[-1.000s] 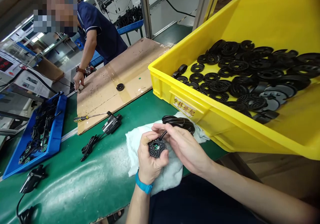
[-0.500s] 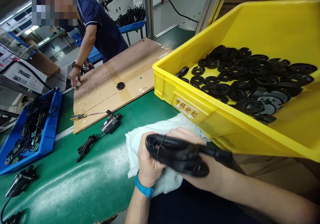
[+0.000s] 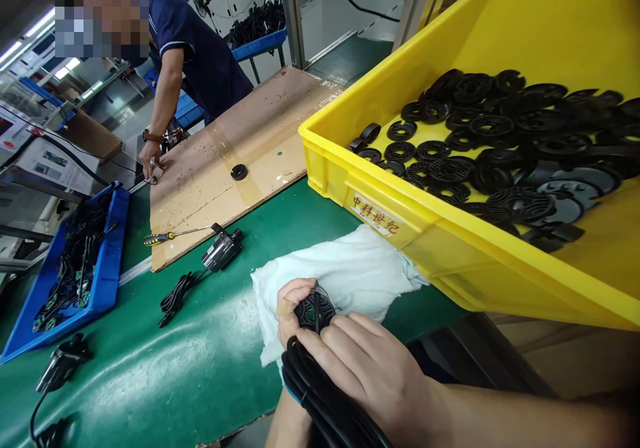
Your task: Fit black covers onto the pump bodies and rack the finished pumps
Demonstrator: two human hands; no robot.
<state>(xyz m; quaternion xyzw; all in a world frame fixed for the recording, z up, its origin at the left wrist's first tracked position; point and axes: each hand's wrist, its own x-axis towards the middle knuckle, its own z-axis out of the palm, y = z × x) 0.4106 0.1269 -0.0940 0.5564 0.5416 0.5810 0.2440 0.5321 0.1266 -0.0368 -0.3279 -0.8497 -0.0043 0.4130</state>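
Over a pale blue cloth (image 3: 345, 261), my left hand (image 3: 293, 305) is closed around a black round part with a slotted grille (image 3: 323, 301). My right hand (image 3: 370, 361) is closed against the near side of that part, fingers curled on a dark cable that runs across the grille. A coiled, tied bundle of black cable (image 3: 325, 395) hangs just below and left of the right hand. What the right fingertips press on is partly hidden.
A yellow bin (image 3: 440, 228) of black slotted discs stands at right. Cardboard (image 3: 200, 175) bears a black disc (image 3: 239, 172) and a screwdriver (image 3: 159, 239). Corded black devices (image 3: 223, 251) lie on the green table (image 3: 200, 368). A blue tray (image 3: 120, 235) and a co-worker (image 3: 200, 48) are left.
The cable bundle has swung from across my hands to below them, and the round grille end now faces up in my left hand. My right hand has come round to its near side.
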